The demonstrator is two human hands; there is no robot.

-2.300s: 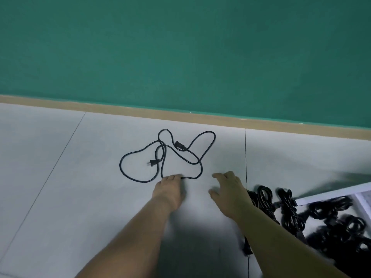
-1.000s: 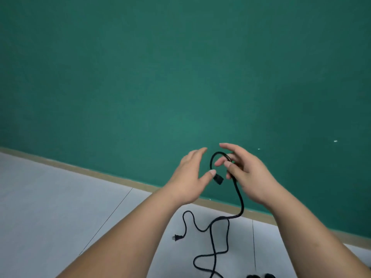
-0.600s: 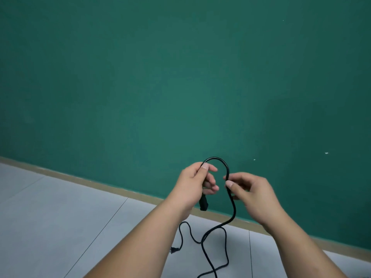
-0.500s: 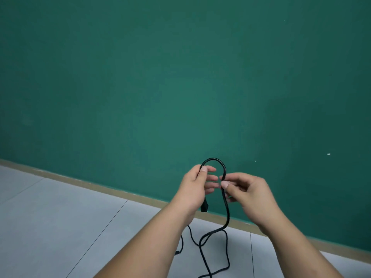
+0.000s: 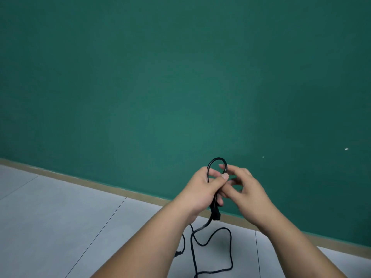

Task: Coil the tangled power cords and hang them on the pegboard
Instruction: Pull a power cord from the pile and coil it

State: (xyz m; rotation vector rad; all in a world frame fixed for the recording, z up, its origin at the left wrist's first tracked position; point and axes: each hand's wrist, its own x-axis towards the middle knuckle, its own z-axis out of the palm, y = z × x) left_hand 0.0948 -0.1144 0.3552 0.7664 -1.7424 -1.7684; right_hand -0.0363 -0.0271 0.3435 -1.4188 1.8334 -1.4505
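I am watching the left hand (image 5: pixel 202 189) gripping the cord (image 5: pixel 217 159), holding a small upright loop above the fist, with the connector (image 5: pixel 215 214) hanging just below. The right hand (image 5: pixel 248 190) is hovering just beside the loop's right side, fingers spread and blurred. I cannot tell whether it is pinching. The slack is trailing straight down to the floor (image 5: pixel 60 217) near its wall edge.
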